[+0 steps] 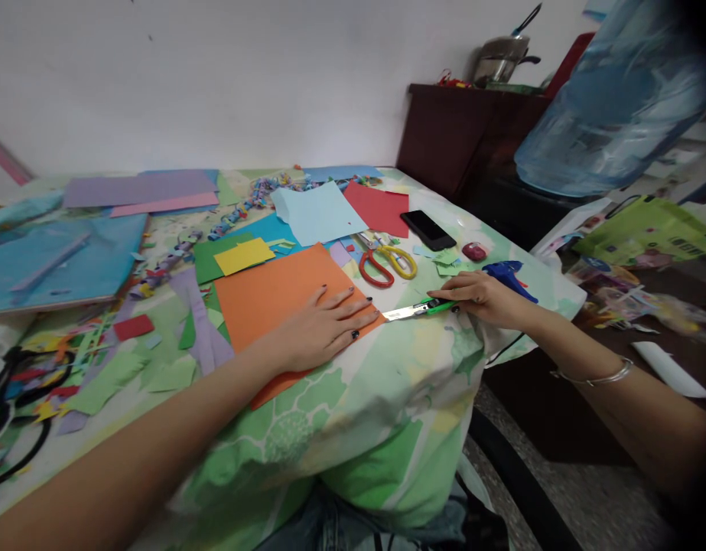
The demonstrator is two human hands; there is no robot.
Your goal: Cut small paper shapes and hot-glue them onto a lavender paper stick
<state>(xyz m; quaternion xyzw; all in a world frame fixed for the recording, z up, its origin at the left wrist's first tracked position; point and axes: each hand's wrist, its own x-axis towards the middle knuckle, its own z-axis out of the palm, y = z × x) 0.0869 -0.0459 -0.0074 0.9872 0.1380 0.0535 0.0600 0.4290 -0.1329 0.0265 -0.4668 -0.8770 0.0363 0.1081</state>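
An orange sheet of paper [272, 306] lies on the patterned tablecloth near the table's front edge. My left hand [318, 329] rests flat on its right part, fingers spread and pointing right. To the right, my right hand [482, 297] is closed on a green utility knife [436, 306], whose long blade is out and points left, its tip at the sheet's right corner. Behind the knife lie scissors [392, 264] with one red and one yellow handle. A yellow paper [243, 256] on a green one overlaps the orange sheet's back edge.
A black phone [428, 229], a red paper [381, 208] and a light blue sheet [318, 214] lie farther back. Paper scraps [172, 373] and a blue folder [60, 264] are at the left. A blue tool [510, 277] sits behind my right hand. A water bottle [605, 115] stands at right.
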